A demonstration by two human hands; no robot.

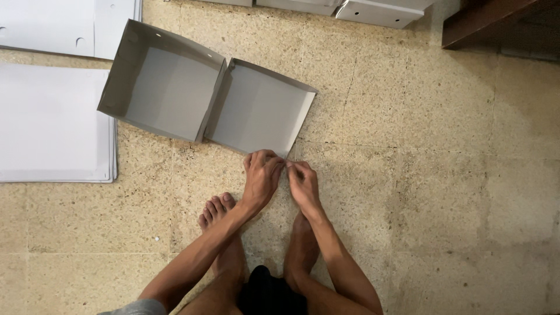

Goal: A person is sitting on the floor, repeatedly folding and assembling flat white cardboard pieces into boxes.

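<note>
An opened grey cardboard box (175,93) lies on the speckled floor, its two shallow square halves joined at a middle fold. Both hands meet at the near corner of its right half (262,108). My left hand (261,177) has its fingers curled on that corner's edge. My right hand (302,181) pinches the same corner from the right side. The corner itself is hidden under the fingers. My bare feet stand just below the hands.
A stack of flat white cardboard sheets (52,122) lies at the left, with more sheets (64,26) above it. Folded boxes (373,10) sit at the top edge. A dark wooden furniture piece (496,20) fills the top right corner.
</note>
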